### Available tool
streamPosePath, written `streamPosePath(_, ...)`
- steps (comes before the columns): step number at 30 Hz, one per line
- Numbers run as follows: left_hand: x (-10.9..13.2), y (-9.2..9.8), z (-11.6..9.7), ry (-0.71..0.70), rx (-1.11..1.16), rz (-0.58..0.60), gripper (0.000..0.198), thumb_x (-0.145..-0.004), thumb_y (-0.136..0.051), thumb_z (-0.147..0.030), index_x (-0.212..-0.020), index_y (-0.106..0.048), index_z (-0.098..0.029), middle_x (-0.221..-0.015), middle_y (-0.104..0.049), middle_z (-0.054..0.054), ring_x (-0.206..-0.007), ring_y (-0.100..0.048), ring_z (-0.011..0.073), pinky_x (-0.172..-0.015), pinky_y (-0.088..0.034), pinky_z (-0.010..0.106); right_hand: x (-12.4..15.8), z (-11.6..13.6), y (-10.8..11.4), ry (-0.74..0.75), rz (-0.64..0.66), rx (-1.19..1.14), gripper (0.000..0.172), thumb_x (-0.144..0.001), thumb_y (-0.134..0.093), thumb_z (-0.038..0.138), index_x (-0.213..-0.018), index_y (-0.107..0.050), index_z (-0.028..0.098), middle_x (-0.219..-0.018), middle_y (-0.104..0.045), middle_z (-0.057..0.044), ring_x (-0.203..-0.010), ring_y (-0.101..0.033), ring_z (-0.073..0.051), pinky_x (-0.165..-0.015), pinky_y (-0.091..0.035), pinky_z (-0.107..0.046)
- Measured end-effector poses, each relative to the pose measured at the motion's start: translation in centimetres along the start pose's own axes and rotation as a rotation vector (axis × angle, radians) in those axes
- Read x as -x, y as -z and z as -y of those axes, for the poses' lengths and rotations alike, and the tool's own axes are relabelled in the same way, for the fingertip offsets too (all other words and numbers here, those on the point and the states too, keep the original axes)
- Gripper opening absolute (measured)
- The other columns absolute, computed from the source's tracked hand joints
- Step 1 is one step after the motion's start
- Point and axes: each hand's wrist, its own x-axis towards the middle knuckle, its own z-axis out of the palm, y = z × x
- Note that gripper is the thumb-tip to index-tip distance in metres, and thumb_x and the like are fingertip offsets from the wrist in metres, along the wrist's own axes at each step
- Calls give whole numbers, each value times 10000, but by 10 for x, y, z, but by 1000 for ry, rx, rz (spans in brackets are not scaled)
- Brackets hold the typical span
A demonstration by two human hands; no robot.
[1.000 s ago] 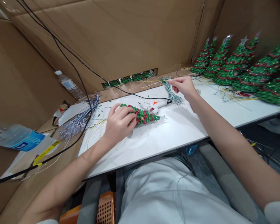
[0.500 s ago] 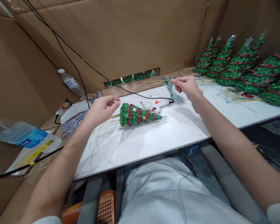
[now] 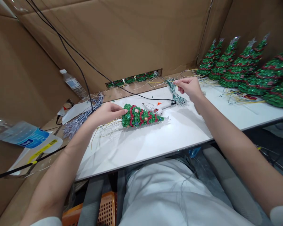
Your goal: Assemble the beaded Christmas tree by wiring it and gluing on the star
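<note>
A small green Christmas tree (image 3: 141,116) with red garlands lies on its side on the white table (image 3: 169,138), tip pointing right. My left hand (image 3: 107,113) rests at its wide base, fingers curled and touching the base and the thin wires (image 3: 106,127) trailing from it. My right hand (image 3: 190,87) is at the table's far side, fingers pinched on strands of a bundle of green wires (image 3: 175,92). A white glue gun (image 3: 157,108) lies just behind the tree, its black cord (image 3: 85,81) running up and left.
Several finished trees (image 3: 240,67) stand in a row at the far right. A bundle of white wires (image 3: 85,116) lies left of the table. Water bottles (image 3: 74,84) (image 3: 19,136) sit at the left. Cardboard walls (image 3: 122,34) enclose the space.
My left hand lifted off the lying tree, swung left, then came back down to its base. The tree's base now shows uncovered. My right hand stayed on the green wires.
</note>
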Motion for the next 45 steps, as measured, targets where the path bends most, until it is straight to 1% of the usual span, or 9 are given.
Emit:
streamPosePath(6, -1, -2, 2, -17, 7, 22, 537, -734, -552, -684, -519, -409, -213, -535, -258, -31, -495, -235, 122, -480, -165, 287, 0, 1, 2, 49, -60, 19, 149, -741, -731, 228, -639, -665, 141, -482, -504, 20, -399, -370, -57, -400, -300, -217)
streamPosePath(9, -4, -2, 7, -20, 40, 30, 532, -767, -504, -719, -628, -577, -210, -582, -438, -15, -542, -389, 145, -508, -284, 271, -2, 1, 6, 59, -143, 101, 170, -779, -686, 246, -649, -677, 137, -498, -508, 6, -418, -390, -79, -438, -329, -245)
streamPosePath(11, -6, -2, 11, -56, 89, 42, 560, -791, -472, -737, -789, -690, -221, -758, -631, 7, -733, -570, 201, -672, -443, 285, -3, 0, 9, 75, -213, 231, 183, -798, -663, 263, -674, -691, 131, -533, -545, -17, -467, -449, -104, -504, -386, -268)
streamPosePath(14, -9, -2, 17, -119, 168, 62, 597, -824, -436, -754, -850, -725, -233, -963, -718, 22, -1013, -636, 254, -950, -466, 318, -5, -2, 15, 115, -296, 496, 178, -798, -662, 295, -786, -732, 133, -668, -644, -70, -626, -568, -169, -671, -474, -323)
streamPosePath(20, -17, -3, 29, -44, 342, 113, 615, -799, -456, -771, -913, -725, -229, -1037, -739, 79, -1006, -675, 247, -956, -513, 370, -10, -10, 27, 25, -347, 847, 212, -757, -661, 327, -857, -753, 164, -774, -684, -137, -820, -628, -285, -788, -511, -428)
streamPosePath(27, -24, -7, 44, -92, 351, 272, 711, -768, -438, -818, -972, -724, -200, -1140, -727, 118, -1080, -660, 257, -1043, -474, 397, -11, -13, 33, -204, -210, 1022, 161, -627, -748, 295, -680, -655, 174, -787, -650, -159, -889, -632, -339, -785, -496, -463)
streamPosePath(33, -21, -1, 56, -31, 300, 279, 686, -777, -498, -762, -1103, -698, -193, -1235, -690, 147, -1082, -672, 269, -903, -551, 364, -4, -6, 31, -240, -106, 1090, 102, -698, -655, 319, -702, -625, 221, -782, -619, -136, -880, -619, -297, -667, -408, -377)
streamPosePath(38, -16, 3, 56, -169, 278, 404, 672, -654, -753, -525, -1246, -629, -232, -1328, -643, 101, -1203, -614, 277, -935, -535, 321, -2, 0, 29, -289, -71, 1138, 97, -713, -646, 319, -706, -619, 226, -787, -625, -138, -886, -619, -285, -636, -375, -360)
streamPosePath(45, -20, -3, 60, -234, 262, 497, 834, -658, -761, -290, -1418, -436, -181, -1347, -604, 120, -1218, -579, 271, -978, -497, 327, -3, 2, 33, -413, 63, 1262, 165, -742, -626, 361, -665, -629, 214, -745, -652, -72, -820, -622, -258, -666, -424, -340)
